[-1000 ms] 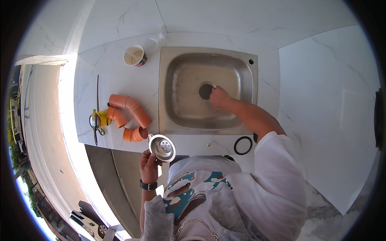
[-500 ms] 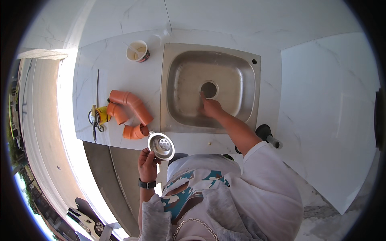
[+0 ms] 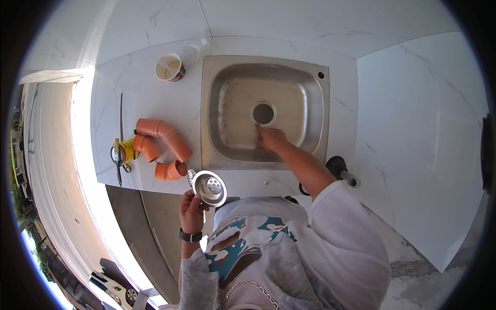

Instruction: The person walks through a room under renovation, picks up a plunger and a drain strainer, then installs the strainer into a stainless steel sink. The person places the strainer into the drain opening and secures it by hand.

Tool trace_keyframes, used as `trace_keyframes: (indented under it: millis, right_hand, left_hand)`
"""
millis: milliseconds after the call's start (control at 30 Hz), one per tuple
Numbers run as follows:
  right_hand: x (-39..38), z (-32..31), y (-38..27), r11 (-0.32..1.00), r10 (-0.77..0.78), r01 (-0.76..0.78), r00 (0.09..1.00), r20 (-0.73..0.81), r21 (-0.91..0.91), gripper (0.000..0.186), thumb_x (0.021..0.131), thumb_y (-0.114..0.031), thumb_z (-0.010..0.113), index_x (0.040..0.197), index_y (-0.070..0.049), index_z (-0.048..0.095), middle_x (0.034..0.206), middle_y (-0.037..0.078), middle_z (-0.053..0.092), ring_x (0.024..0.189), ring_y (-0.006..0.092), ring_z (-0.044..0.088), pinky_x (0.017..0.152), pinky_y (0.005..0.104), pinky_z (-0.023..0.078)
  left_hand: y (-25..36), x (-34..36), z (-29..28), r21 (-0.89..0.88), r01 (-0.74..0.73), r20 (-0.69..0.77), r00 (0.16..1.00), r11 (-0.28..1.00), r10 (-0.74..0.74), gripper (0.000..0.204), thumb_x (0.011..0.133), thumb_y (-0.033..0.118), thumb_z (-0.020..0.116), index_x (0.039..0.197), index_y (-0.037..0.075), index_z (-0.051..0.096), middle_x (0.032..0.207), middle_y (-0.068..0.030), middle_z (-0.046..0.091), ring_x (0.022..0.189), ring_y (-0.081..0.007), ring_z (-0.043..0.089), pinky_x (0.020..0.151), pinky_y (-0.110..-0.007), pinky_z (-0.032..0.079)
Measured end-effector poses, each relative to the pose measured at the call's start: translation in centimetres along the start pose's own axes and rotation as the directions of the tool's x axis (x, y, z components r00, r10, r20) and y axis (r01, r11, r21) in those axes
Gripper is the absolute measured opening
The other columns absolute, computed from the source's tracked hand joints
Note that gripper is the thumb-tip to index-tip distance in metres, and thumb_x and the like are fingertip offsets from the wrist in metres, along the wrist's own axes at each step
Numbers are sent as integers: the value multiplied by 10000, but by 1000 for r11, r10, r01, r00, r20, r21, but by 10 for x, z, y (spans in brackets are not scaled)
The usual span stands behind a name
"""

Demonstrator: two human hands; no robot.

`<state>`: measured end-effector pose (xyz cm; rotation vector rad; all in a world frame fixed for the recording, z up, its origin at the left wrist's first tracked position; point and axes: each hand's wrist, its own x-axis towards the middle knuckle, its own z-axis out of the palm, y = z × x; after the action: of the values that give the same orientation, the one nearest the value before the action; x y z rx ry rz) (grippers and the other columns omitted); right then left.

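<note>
At the counter's front edge, my left hand [image 3: 192, 211] pinches the rim of a round steel sink strainer [image 3: 211, 199], its perforated cup facing up. A smaller shiny metal piece [image 3: 191, 178] shows beside the strainer's far left rim; whether it is attached, I cannot tell. My right hand [image 3: 272, 139] reaches into the steel sink [image 3: 242, 93] with nothing visible in it. Its index finger is stretched out and its tip is at the near left rim of the round drain hole [image 3: 263, 113]. The other fingers of that hand are partly hidden.
Orange pipe elbows [image 3: 164, 138] lie on the counter left of the sink. Beside them are a yellow roll or can [image 3: 131, 150] and a long thin blade-like tool [image 3: 121, 111]. A white tub [image 3: 169, 67] stands farther back. A dark funnel-shaped fitting [image 3: 337, 166] sits right of the sink.
My right fingertip has slid slightly along the drain hole's rim toward the near side. The strainer in my left hand has shifted slightly right, and more of the small metal piece shows. The view has shifted slightly.
</note>
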<state>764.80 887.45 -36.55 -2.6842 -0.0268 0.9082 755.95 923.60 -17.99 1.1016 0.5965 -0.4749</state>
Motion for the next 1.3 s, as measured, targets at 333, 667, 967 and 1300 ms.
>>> trace_keyframes:
  millis: [333, 667, 967, 1300]
  right_hand:
    - [-5, -18, 11, 982, -54, 70, 994, 96, -174, 706, 973, -435, 551, 1590, -154, 355, 918, 139, 740, 869, 326, 723, 770, 476, 558]
    - [-12, -9, 15, 999, -27, 28, 999, 43, -20, 694, 975, -482, 560, 1595, -252, 349, 944, 161, 732, 916, 338, 722, 826, 486, 552]
    - [-5, -14, 18, 998, -66, 66, 997, 47, 9, 692, 983, -484, 550, 1605, -273, 333, 1004, 149, 733, 946, 326, 718, 842, 465, 550]
    - [-4, -16, 13, 999, -4, -2, 990, 143, 43, 721, 986, -515, 519, 1618, -247, 299, 1152, 165, 712, 1062, 346, 692, 928, 471, 533]
  left_hand:
    - [0, -5, -11, -8, -34, -42, 999, 999, 34, 142, 1037, 93, 578, 1148, 7, 556, 920, -83, 688, 674, -138, 641, 622, -274, 530]
    - [-11, 5, -2, 1, 37, -19, 999, 999, -37, 139, 1037, 86, 573, 1155, 15, 557, 931, -83, 688, 693, -141, 641, 639, -276, 531]
    - [-11, 9, 5, 23, 23, -3, 1000, 999, -23, 145, 1035, 94, 577, 1161, 25, 555, 937, -73, 687, 686, -139, 645, 628, -269, 538]
    - [-12, 7, 2, 0, 6, 3, 1000, 1000, -6, 153, 1038, 93, 565, 1168, 12, 561, 944, -94, 697, 707, -153, 650, 640, -283, 530]
